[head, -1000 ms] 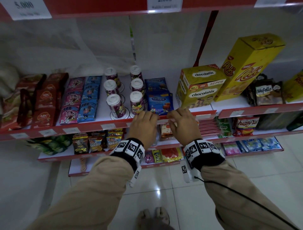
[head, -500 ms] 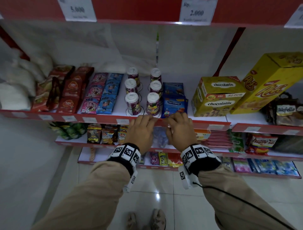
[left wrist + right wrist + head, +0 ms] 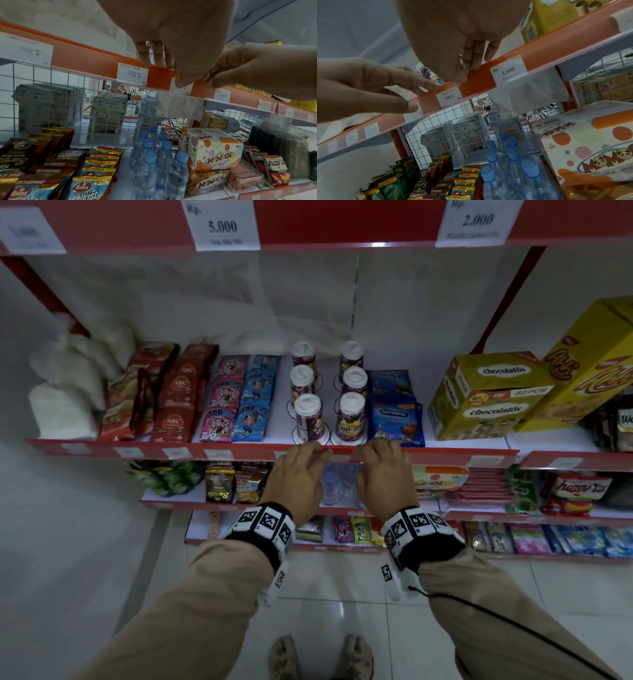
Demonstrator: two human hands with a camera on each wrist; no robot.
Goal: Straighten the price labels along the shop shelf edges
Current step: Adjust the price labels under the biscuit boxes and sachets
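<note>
Both hands are being held against the red edge strip (image 3: 445,455) of the middle shelf, just in front of the cups (image 3: 310,419). The left hand (image 3: 294,474) is being rested with its fingers hooked over the strip's top lip and the thumb laid on the face; nothing is plainly being gripped, though the thumb is covering part of a label (image 3: 181,86), so a pinch cannot be ruled out. The right hand (image 3: 383,474) is being set likewise, fingertips on the lip, thumb low on the face beside the 2.000 label (image 3: 448,96); whether that label is being pinched cannot be told. The label between the two thumbs is judged to be the one being worked on: the hands are being placed either side so that it can be slid level in its channel. A 1.500 label (image 3: 133,74) to the left is sitting square. Further labels along the strip are being left untouched.
</note>
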